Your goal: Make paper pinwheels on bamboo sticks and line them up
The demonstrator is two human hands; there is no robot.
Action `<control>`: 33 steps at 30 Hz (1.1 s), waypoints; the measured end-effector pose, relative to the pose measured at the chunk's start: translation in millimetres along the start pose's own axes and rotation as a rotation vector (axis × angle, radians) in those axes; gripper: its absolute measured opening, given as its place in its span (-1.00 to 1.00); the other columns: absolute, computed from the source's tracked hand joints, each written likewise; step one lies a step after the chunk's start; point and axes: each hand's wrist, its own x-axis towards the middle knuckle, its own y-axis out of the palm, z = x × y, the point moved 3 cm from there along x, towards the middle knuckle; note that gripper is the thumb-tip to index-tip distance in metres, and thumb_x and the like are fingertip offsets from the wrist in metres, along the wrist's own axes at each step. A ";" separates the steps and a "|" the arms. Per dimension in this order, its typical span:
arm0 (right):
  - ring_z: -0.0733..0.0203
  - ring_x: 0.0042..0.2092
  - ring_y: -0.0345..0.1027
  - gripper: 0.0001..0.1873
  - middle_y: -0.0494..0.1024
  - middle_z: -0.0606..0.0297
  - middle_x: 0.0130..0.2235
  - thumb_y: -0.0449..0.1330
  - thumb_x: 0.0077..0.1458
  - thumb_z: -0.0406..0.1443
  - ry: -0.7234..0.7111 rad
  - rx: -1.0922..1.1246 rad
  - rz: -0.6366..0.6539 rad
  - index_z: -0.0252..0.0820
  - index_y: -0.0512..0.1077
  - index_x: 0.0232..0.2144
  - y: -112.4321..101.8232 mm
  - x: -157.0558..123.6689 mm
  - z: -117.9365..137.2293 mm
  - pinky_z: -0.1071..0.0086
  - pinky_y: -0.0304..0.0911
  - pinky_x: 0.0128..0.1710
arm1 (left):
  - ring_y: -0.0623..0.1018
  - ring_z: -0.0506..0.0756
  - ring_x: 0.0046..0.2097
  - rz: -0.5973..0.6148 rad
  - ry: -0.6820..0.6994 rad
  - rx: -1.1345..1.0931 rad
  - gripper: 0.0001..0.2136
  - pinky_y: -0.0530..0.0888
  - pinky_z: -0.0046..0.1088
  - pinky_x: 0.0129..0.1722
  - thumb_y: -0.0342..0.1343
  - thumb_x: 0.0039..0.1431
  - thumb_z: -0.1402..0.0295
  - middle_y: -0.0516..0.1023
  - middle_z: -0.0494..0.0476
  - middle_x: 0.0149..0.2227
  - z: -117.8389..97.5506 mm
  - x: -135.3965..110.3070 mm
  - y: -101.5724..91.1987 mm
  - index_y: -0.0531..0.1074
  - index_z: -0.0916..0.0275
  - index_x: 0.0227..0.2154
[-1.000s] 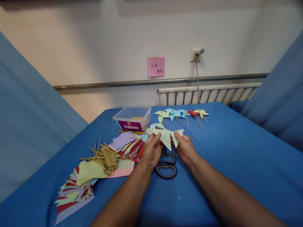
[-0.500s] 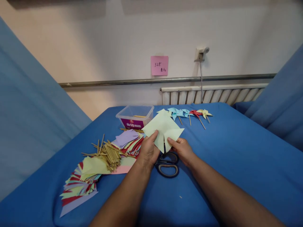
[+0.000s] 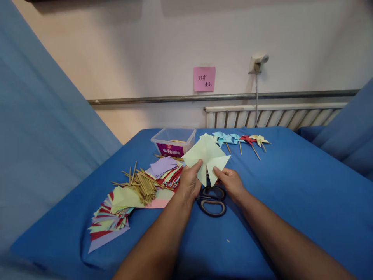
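Note:
My left hand (image 3: 189, 182) and my right hand (image 3: 231, 182) both pinch a pale green paper square (image 3: 205, 155) with cuts in it, held up above the blue-covered table (image 3: 291, 182). The left thumb presses one flap, and the right fingers grip the neighbouring pointed flap. Directly under the hands lie black-handled scissors (image 3: 212, 199). Beyond the paper, a row of finished paper pinwheels (image 3: 240, 139) on sticks rests near the table's far edge.
Left of the hands are a pile of coloured paper squares (image 3: 164, 171), a heap of wooden sticks (image 3: 142, 184), and another spread of cut papers (image 3: 109, 221). A clear plastic box (image 3: 173, 140) stands behind them. A radiator (image 3: 274, 115) and wall lie beyond.
The green paper went from folded, pointed flaps to a more opened, flat square held higher. My view has shifted left, so everything sits further right in the picture.

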 end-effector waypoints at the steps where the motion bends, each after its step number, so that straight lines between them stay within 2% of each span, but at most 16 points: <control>1: 0.28 -0.54 0.26 -0.48 0.46 0.30 -0.60 0.26 -0.01 0.13 -0.019 0.001 -0.006 -0.23 0.48 -0.57 -1.1 0.6 0.2 0.39 0.15 -0.49 | 0.64 0.29 -0.13 -0.007 -0.004 -0.008 -0.59 0.53 -0.13 0.00 0.33 -0.09 0.52 0.67 0.32 -0.19 -0.4 0.9 -0.3 0.51 0.37 -0.09; 3: 0.25 -0.51 0.30 -0.51 0.45 0.31 -0.57 0.19 0.08 0.10 -0.100 -0.014 -0.035 -0.20 0.44 -0.54 -3.9 1.7 2.9 0.37 0.21 -0.44 | 0.65 0.27 -0.16 -0.026 -0.012 -0.027 -0.64 0.54 -0.14 -0.02 0.27 -0.02 0.54 0.67 0.31 -0.22 -1.7 3.7 -1.6 0.51 0.38 -0.09; 5: 0.23 -0.46 0.34 -0.62 0.49 0.30 -0.48 0.17 0.13 0.01 -0.227 -0.061 -0.112 -0.18 0.43 -0.43 -7.9 1.6 8.2 0.33 0.27 -0.38 | 0.66 0.25 -0.19 -0.056 -0.012 -0.046 -0.66 0.55 -0.15 -0.03 0.22 0.02 0.57 0.67 0.30 -0.24 -3.7 7.2 -3.7 0.51 0.38 -0.08; 7: 0.17 -0.35 0.40 -0.74 0.53 0.22 -0.29 0.17 0.14 -0.11 -0.405 -0.171 -0.252 -0.16 0.42 -0.22 -13.2 -1.1 15.8 0.27 0.33 -0.30 | 0.66 0.23 -0.21 -0.081 -0.017 -0.062 -0.64 0.56 -0.15 -0.05 0.20 0.03 0.60 0.67 0.29 -0.25 -5.7 10.4 -5.8 0.49 0.37 -0.06; 9: 0.06 -0.13 0.42 -0.64 0.46 0.09 -0.03 0.16 0.13 -0.24 -0.626 -0.377 -0.376 -0.12 0.36 0.00 -16.7 -6.9 24.8 0.15 0.36 -0.14 | 0.66 0.22 -0.22 -0.081 -0.033 -0.070 -0.62 0.57 -0.16 -0.05 0.19 0.03 0.61 0.67 0.28 -0.23 -7.2 12.3 -6.6 0.48 0.36 -0.04; 10: 0.00 0.01 0.37 -0.56 0.38 0.05 0.08 0.14 0.13 -0.30 -0.735 -0.510 -0.395 -0.09 0.31 0.08 -16.7 -10.4 28.7 0.07 0.32 -0.03 | 0.66 0.22 -0.22 -0.073 -0.042 -0.069 -0.62 0.56 -0.16 -0.05 0.19 0.04 0.61 0.67 0.28 -0.23 -7.6 12.5 -6.4 0.48 0.36 -0.03; 12: -0.09 0.21 0.20 -0.45 0.22 0.05 0.23 0.13 0.12 -0.38 -0.901 -0.776 -0.348 -0.02 0.26 0.17 -14.3 -16.2 33.5 -0.05 0.18 0.13 | 0.66 0.23 -0.20 -0.053 -0.061 -0.064 -0.64 0.56 -0.15 -0.04 0.18 0.05 0.60 0.66 0.30 -0.21 -7.8 11.9 -5.2 0.48 0.38 -0.04; 14: -0.16 0.28 0.07 -0.43 0.15 0.09 0.28 0.16 0.10 -0.40 -0.978 -0.966 -0.277 0.04 0.29 0.16 -12.3 -19.8 34.7 -0.13 0.08 0.19 | 0.65 0.24 -0.17 -0.028 -0.086 -0.062 -0.65 0.56 -0.14 -0.04 0.17 0.07 0.58 0.66 0.33 -0.18 -6.8 10.3 -3.5 0.48 0.38 -0.04; 18: -0.19 0.29 0.04 -0.64 0.23 0.17 0.25 0.25 0.10 -0.34 -1.046 -1.080 -0.208 0.06 0.44 -0.04 -9.8 -21.4 35.8 -0.15 0.03 0.19 | 0.64 0.26 -0.12 -0.003 -0.126 -0.060 -0.64 0.56 -0.16 -0.05 0.16 0.08 0.57 0.64 0.36 -0.13 -3.6 7.8 -1.1 0.47 0.40 -0.02; 21: -0.13 0.26 0.09 -0.87 0.37 0.23 0.16 0.24 0.15 -0.31 -1.073 -1.034 -0.155 0.03 0.50 -0.23 -7.5 -19.6 36.5 -0.11 0.05 0.18 | 0.63 0.26 -0.10 0.017 -0.125 -0.058 -0.63 0.55 -0.20 -0.05 0.18 0.06 0.57 0.64 0.36 -0.12 -1.2 7.4 -0.4 0.47 0.40 -0.02; 23: -0.10 0.25 0.12 -0.94 0.43 0.22 0.10 0.22 0.18 -0.28 -1.041 -0.974 -0.154 -0.01 0.50 -0.30 -7.9 -17.6 36.4 -0.09 0.07 0.17 | 0.63 0.26 -0.10 0.053 -0.129 -0.047 -0.61 0.56 -0.20 -0.05 0.19 0.04 0.57 0.64 0.35 -0.12 1.0 7.0 0.2 0.47 0.40 -0.02; 30: -0.08 0.19 0.20 -0.81 0.53 0.19 -0.05 0.20 0.18 -0.22 -0.807 -0.765 -0.240 -0.08 0.46 -0.48 -17.9 -8.7 30.9 -0.09 0.11 0.15 | 0.65 0.21 -0.20 0.095 -0.147 0.023 -0.61 0.58 -0.26 -0.13 0.25 0.01 0.54 0.65 0.32 -0.14 9.3 0.9 2.2 0.48 0.39 -0.03; 33: -0.07 0.13 0.26 -0.77 0.56 0.19 -0.10 0.19 0.16 -0.21 -0.729 -0.695 -0.288 -0.09 0.44 -0.53 -22.9 -5.2 28.7 -0.08 0.11 0.14 | 0.64 0.17 -0.28 0.080 -0.161 0.065 -0.61 0.59 -0.33 -0.28 0.26 0.01 0.52 0.64 0.30 -0.15 11.7 -2.1 3.0 0.49 0.37 -0.04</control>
